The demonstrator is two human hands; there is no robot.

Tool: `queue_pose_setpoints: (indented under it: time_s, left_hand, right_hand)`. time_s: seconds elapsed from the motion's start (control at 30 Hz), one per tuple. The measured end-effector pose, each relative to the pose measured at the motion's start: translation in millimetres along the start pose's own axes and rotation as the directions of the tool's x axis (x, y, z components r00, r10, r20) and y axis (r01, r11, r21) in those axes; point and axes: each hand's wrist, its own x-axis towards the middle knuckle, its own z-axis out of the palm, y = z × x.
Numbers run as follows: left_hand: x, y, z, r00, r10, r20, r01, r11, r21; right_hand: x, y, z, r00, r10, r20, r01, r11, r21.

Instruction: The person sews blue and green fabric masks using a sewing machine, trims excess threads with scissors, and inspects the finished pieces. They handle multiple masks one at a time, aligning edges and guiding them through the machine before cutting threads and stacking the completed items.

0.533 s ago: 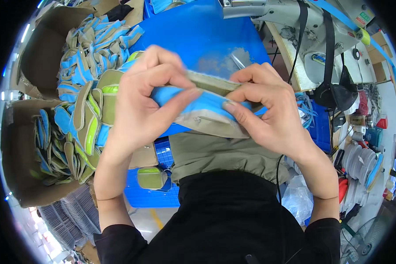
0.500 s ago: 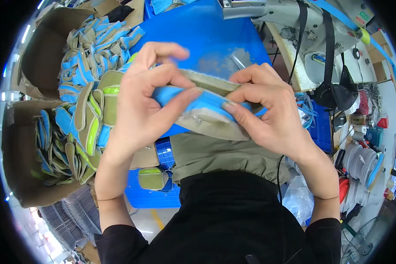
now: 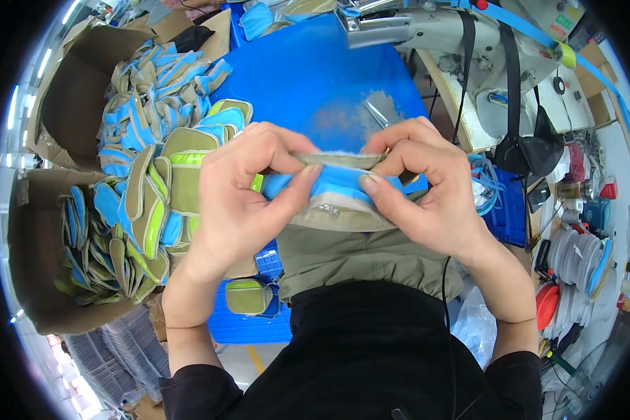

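Blue tabletop out front, a slim metal tool lying at its dull grey patch, and over to the right, the pale bench carries a sewing machine

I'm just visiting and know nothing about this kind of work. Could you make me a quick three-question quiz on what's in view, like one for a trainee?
1. True or false: the left hand and the right hand both pinch the same blue-and-tan fabric piece.

2. Multiple choice: what colour is the broad flat surface beyond the hands?
A) Red
B) Blue
C) Yellow

3. Fill in the missing word: the open cardboard boxes stand on the person's ____ side.

Key: 1. True. 2. B. 3. Left.
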Motion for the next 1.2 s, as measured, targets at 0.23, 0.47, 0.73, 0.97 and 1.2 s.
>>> queue_pose_setpoints:
  time_s: [0.23,0.47,0.73,0.97,1.2]
  left_hand:
    - [-9.1,10.6,-3.9,1.000,-0.001,-0.018,0.001,0.999,0.048]
    - [-12.2,20.6,-5.5,0.998,0.031,-0.052,-0.029,0.999,0.029]
    - [-17.7,36.4,-12.7,1.000,0.026,0.004,-0.026,1.000,0.002]
    - [-13.0,48.6,-17.6,0.997,0.059,0.049,-0.060,0.998,0.017]
    - [22.5,44.8,-31.9,0.981,0.049,0.190,-0.054,0.998,0.020]
  right_hand:
    - [-0.8,-6.8,8.2,0.997,0.013,-0.078,-0.009,0.999,0.051]
    - [-2.9,-17.3,5.0,0.996,-0.034,-0.084,0.036,0.999,0.026]
    - [-15.3,-37.1,-3.3,0.999,0.043,-0.012,-0.043,0.999,0.027]
    - [-23.4,-47.0,-3.3,0.997,0.041,-0.067,-0.037,0.998,0.051]
    - [-5.5,-56.7,-13.6,0.969,0.240,-0.055,-0.225,0.954,0.198]
